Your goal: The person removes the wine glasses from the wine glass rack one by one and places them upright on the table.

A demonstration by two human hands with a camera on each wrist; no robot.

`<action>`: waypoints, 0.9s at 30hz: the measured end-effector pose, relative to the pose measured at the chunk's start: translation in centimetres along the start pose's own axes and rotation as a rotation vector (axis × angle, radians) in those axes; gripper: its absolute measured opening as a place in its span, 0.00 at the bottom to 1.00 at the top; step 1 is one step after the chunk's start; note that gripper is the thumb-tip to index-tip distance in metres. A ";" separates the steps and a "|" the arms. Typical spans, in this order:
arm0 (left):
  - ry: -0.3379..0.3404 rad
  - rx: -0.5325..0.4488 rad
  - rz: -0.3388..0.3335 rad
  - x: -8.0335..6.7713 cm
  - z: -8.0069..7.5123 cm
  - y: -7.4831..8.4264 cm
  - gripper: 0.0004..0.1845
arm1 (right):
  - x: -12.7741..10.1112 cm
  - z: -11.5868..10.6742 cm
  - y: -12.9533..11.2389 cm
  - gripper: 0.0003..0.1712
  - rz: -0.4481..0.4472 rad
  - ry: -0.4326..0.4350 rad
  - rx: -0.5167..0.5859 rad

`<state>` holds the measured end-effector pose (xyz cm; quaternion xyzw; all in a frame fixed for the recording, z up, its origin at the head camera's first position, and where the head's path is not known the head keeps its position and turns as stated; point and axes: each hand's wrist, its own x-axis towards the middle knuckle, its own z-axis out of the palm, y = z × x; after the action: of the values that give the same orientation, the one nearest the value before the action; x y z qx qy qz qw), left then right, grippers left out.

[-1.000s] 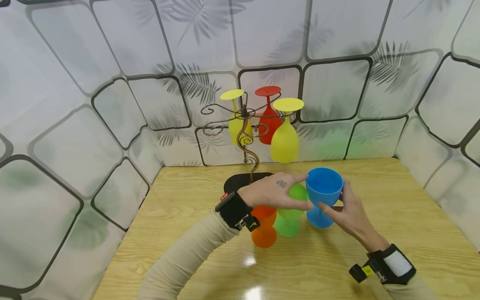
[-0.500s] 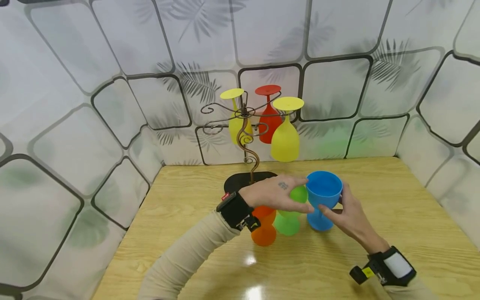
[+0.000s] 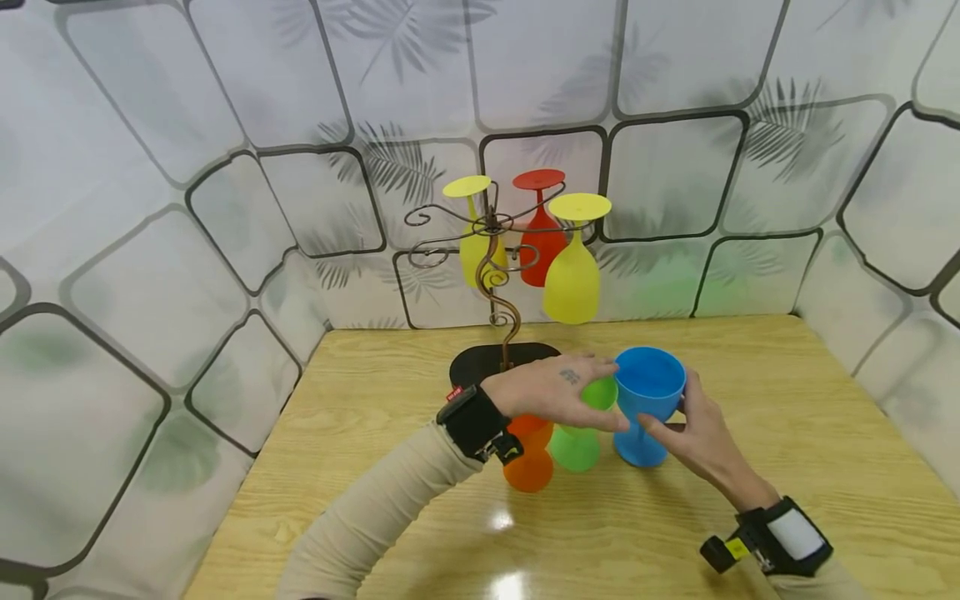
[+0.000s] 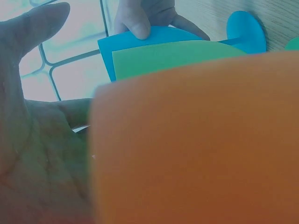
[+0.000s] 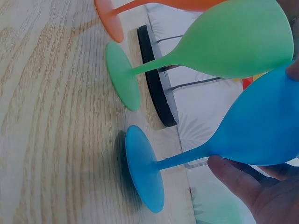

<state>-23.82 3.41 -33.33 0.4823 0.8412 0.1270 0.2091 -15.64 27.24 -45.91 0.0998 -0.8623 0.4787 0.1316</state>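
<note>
From the head camera I have the blue goblet [image 3: 648, 400] standing upright on the counter [image 3: 787, 417], stem vertical, foot down, rightmost of three goblets in a row. My right hand [image 3: 693, 437] comes at it from the right and near side, fingers curled round the bowl, thumb low near the stem. My left hand [image 3: 558, 387] reaches across from the left, over the green goblet [image 3: 581, 429] and the orange goblet [image 3: 528, 454]; its fingertips lie straight against the blue bowl's left side. So both hands meet on the blue one, the right being the nearer and the one actually wrapping it. Behind stands the wire rack [image 3: 495, 275] with two yellow goblets and a red one hanging upside down

On the left wrist camera the orange bowl [image 4: 196, 140] fills most of the frame, right under the palm [image 4: 37, 149], with green and blue edges beyond it and right-hand fingertips [image 4: 135, 23] on the blue rim. I can't see my left fingertips here

On the right wrist camera the blue stem [image 5: 182, 156] runs from foot to bowl, my thumb [image 5: 236, 179] beneath the bowl; the green goblet [image 5: 233, 42] stands just beside it, bowls close, whether touching I cannot tell
</note>
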 end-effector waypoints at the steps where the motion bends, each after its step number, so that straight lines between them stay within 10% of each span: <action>1: -0.005 0.005 0.000 0.0 0.0 0.0 0.47 | 0.0 0.0 0.0 0.48 0.001 -0.001 0.002; 27: -0.055 0.036 -0.010 -0.1 0.0 0.1 0.46 | 0.0 0.4 0.2 0.47 0.026 -0.019 -0.004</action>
<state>-23.72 3.34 -33.25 0.4849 0.8397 0.0973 0.2241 -15.75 26.98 -46.24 0.0926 -0.8658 0.4775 0.1174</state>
